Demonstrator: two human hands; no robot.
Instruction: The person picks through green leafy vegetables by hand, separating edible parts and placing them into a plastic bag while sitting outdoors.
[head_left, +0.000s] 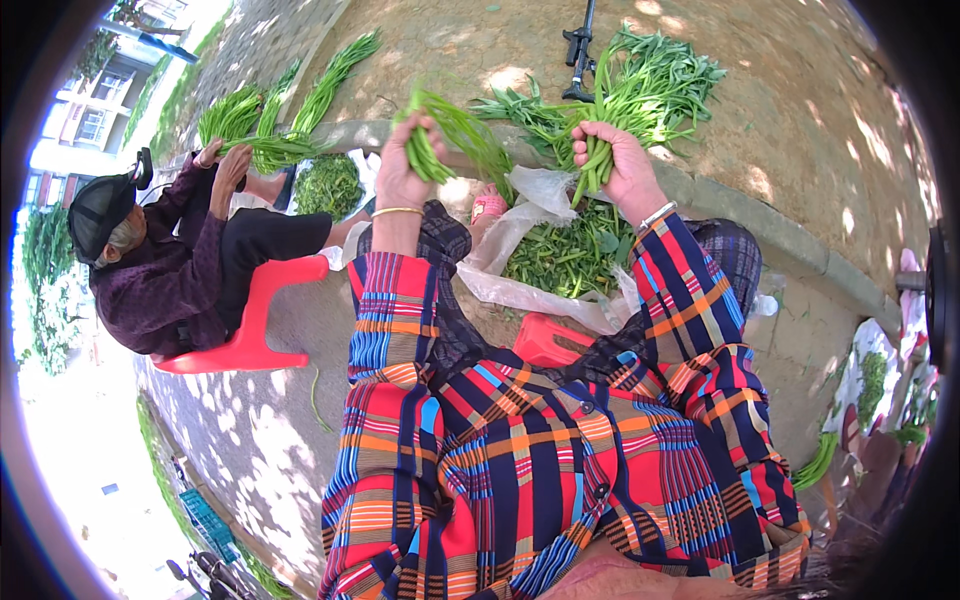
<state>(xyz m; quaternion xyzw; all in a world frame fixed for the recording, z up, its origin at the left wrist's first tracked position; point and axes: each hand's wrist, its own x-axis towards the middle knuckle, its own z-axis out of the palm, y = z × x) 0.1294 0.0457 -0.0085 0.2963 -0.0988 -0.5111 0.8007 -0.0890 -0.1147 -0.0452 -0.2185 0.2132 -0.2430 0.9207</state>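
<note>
My left hand (397, 161) is shut around a bunch of long green stems (476, 139), whose thin ends droop to the right and look blurred. In my right hand (624, 166) are the stalk ends of leafy green vegetables (626, 94). Their narrow leaves fan out beyond the fist, over the kerb and the bare soil. Below and between my hands lies an opened clear plastic bag (491, 277), filled with loose green leaves and short pieces (562, 251). One flap of the bag rises close under the right-hand stalks.
To the left a person (165, 262) on a red plastic stool (259, 315) holds green stems, near bundled stems (322, 90) and another leaf pile (328, 186). A stone kerb (750, 210) crosses ahead. A black pole (581, 56) lies beyond; a red stool (547, 339) is below me.
</note>
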